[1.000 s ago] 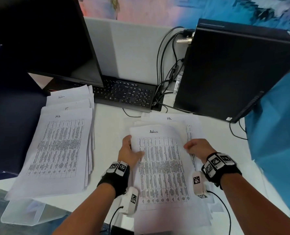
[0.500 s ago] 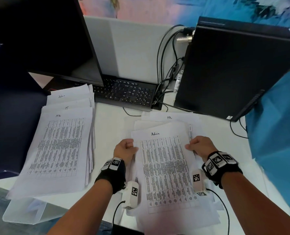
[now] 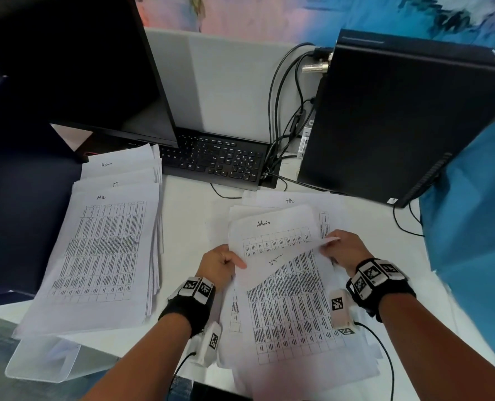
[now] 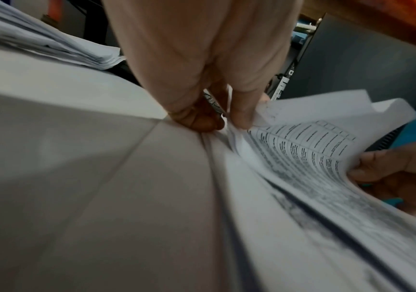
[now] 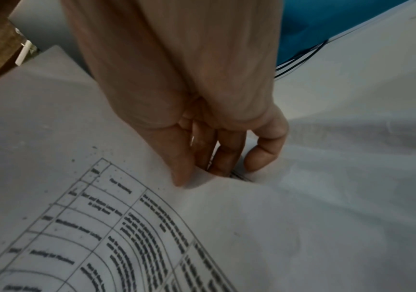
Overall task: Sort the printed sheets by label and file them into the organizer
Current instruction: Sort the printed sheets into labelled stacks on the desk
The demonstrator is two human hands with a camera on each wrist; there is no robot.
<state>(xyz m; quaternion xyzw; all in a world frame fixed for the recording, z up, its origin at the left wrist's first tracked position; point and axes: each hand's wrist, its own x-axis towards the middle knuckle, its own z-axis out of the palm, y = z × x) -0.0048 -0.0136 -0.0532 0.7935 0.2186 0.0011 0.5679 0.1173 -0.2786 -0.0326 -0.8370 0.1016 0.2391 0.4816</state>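
From the head view, the left hand (image 3: pixel 220 266) and the right hand (image 3: pixel 346 250) both pinch the top white printed sheet (image 3: pixel 286 285) of the messy middle pile of white papers (image 3: pixel 298 369), and the sheet's far end is folded toward the person; under it shows another sheet marked "Admin" (image 3: pixel 272 227); on the left lies a sorted stack of white papers (image 3: pixel 101 250), fanned out with Admin, IT and HR labels; many sheets look left to sort, and I cannot see any filed; a black keyboard (image 3: pixel 220 162) and a black computer box (image 3: pixel 399 117) stand behind, not in the way; from the left wrist view, the left thumb and fingers (image 4: pixel 242 116) pinch the sheet's edge; from the right wrist view, the right fingers (image 5: pixel 227 158) curl under the paper.
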